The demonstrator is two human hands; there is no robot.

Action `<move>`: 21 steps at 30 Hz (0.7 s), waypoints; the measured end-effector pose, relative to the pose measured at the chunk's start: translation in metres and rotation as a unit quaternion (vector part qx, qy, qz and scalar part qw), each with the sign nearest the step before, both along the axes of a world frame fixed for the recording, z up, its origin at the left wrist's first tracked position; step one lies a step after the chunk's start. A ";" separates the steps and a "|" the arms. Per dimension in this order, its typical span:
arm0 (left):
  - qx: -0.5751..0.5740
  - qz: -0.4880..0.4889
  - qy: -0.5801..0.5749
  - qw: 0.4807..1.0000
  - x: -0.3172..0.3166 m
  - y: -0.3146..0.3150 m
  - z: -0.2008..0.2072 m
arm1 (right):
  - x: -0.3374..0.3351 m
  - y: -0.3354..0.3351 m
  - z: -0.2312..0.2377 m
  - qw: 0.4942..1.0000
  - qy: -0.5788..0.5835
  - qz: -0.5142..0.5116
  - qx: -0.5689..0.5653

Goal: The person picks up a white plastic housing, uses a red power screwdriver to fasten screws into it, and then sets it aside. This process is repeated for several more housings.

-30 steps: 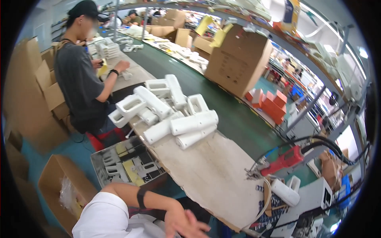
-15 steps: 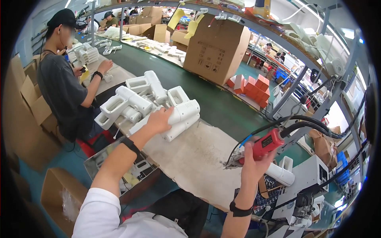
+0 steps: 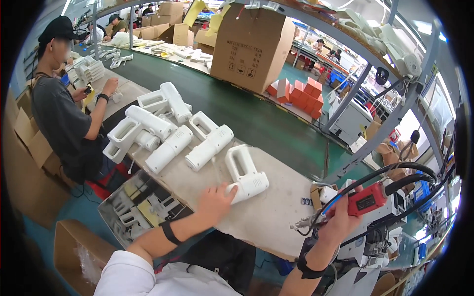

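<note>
Left hand [image 3: 216, 201]: clamped over the near end of a white shell [image 3: 251, 181], thumb lying across the barrel; finger outlines slightly blurred. Shell is gun-shaped, on the bare middle stretch of the table [image 3: 281, 217], its looped handle pointing away from the wearer and its vented end to the right. Right hand [image 3: 340, 222]: closed around a red tool [image 3: 366, 200], raised near the right end of the table. Metal tip [image 3: 303, 224] of the tool points left, toward the table (contact with the surface: cannot tell). Black cables [image 3: 414, 170] arch from the rear of the tool to the right. Well apart from the tool, left of the held shell, other shells [image 3: 170, 148] of the same white kind lie in a loose heap, some overlapping. Grey bin [image 3: 143, 209] below the near table edge contains white parts and yellow pieces; an open carton [image 3: 74, 246] stands at lower left. Beyond the table runs a green belt [image 3: 256, 126]; on its far side, a large brown box [image 3: 249, 49], with orange boxes [image 3: 301, 96] just to the right. Co-worker [image 3: 61, 113] in a dark shirt and cap at left, both hands before the body, near a stack of white parts [image 3: 86, 69].
</note>
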State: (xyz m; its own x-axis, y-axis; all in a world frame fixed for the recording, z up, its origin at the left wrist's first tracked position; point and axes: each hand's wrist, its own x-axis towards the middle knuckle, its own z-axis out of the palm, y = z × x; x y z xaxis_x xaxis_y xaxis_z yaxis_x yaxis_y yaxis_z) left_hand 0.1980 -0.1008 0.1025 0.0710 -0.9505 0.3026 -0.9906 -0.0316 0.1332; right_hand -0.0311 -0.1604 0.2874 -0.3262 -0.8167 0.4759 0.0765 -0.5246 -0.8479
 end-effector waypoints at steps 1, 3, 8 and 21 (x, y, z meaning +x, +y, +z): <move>0.088 0.055 0.059 0.993 -0.013 0.002 0.000 | -0.002 0.003 0.001 0.999 -0.002 -0.023 0.029; 0.176 -0.006 0.103 0.979 -0.035 0.010 0.038 | -0.016 -0.001 -0.009 0.999 -0.003 -0.043 -0.003; 0.002 -0.361 -0.099 0.928 -0.060 -0.032 0.054 | -0.037 0.004 -0.004 0.999 0.001 -0.033 -0.024; 0.246 -0.312 -0.010 0.917 -0.093 -0.128 0.040 | -0.010 -0.026 -0.003 0.998 -0.032 -0.009 -0.054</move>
State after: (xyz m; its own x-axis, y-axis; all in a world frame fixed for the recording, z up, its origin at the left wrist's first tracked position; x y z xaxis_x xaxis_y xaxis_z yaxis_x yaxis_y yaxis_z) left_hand 0.1045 -0.2289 0.1421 -0.5352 -0.8256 -0.1786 -0.8378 0.4918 0.2370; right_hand -0.0411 -0.1861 0.2841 -0.3733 -0.7557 0.5382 0.1188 -0.6143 -0.7801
